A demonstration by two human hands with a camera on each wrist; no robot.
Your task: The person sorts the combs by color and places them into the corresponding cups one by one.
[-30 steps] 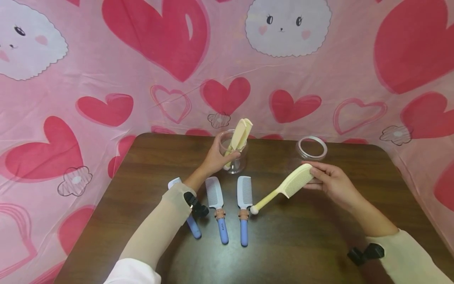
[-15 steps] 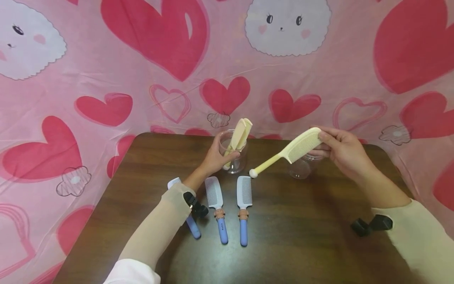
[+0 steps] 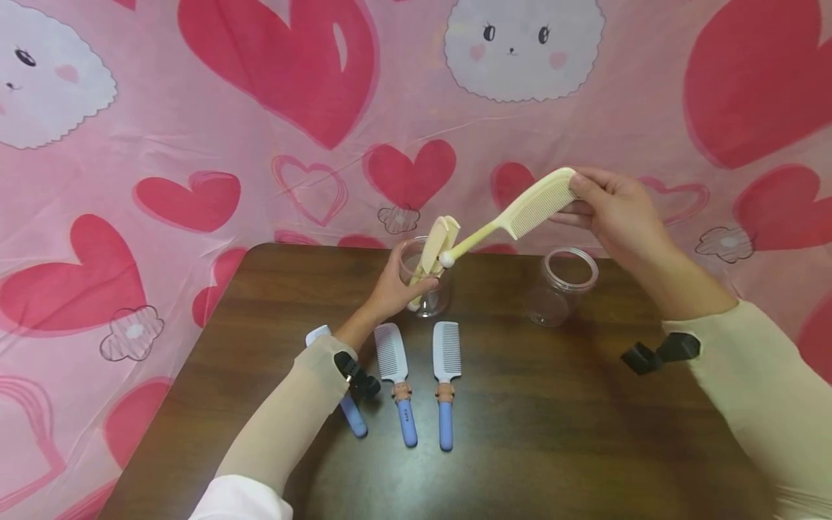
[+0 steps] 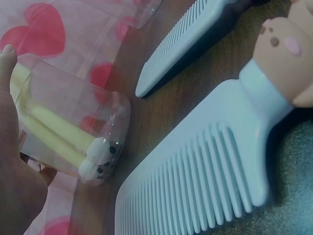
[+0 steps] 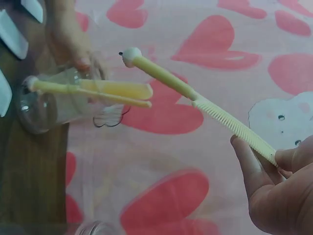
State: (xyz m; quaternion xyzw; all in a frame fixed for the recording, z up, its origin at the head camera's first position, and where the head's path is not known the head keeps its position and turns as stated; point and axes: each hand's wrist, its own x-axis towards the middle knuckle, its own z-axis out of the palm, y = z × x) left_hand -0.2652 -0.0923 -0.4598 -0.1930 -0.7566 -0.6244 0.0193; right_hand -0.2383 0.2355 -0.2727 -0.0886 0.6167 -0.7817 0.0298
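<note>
My right hand (image 3: 614,202) pinches a yellow comb (image 3: 536,206) by the end of its toothed part. The comb slants down to the left, and its white ball-shaped handle tip overlaps the mouth of a clear jar (image 3: 429,300) in the head view. In the right wrist view that handle tip (image 5: 131,57) hangs above the jar's mouth, apart from it. My left hand (image 3: 398,285) grips the jar around its side. Two yellow combs (image 3: 437,245) stand in this jar, handles down, their toothed ends sticking out over the rim; their white tips (image 4: 98,154) rest at the bottom.
Three blue combs with small figure heads lie on the brown table (image 3: 520,433): a left one (image 3: 354,415) partly under my left wrist, a middle one (image 3: 393,354) and a right one (image 3: 447,354). A second clear jar (image 3: 552,296) stands at the right. Behind hangs a pink heart-patterned cloth (image 3: 260,108).
My right hand has raised the yellow comb from low over the table, then carried it left so its handle tip is at the held jar's mouth. The left hand stays on the jar.
</note>
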